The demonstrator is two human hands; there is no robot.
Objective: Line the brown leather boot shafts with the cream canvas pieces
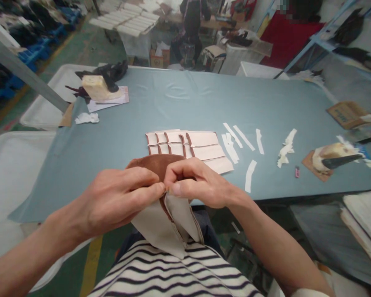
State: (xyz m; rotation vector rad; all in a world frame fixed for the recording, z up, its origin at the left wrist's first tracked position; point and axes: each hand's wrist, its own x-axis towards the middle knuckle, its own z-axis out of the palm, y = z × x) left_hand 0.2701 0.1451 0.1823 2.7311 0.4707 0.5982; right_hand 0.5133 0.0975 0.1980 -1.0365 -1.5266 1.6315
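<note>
Close to my body, both hands grip a folded leather piece point(156, 162), brown on its outer face and off-white on the inside. My left hand point(120, 196) pinches its seam edge from the left. Fingertips of my right hand point(200, 181) pinch the same edge from the right, almost touching the left ones. The pale panels hang down toward my striped shirt. Just beyond my hands, a stack of pale leather pieces point(204, 150) with brown folded edges lies on the blue-grey table point(179, 99).
White strips point(250, 176) are scattered right of the stack. A glue-stained block point(327, 156) with a dark-handled tool stands at the right, near a small pink item point(297, 172). Another yellowish block point(95, 87) sits at the far left by a black bag point(111, 72). A person point(193, 24) is beyond the table.
</note>
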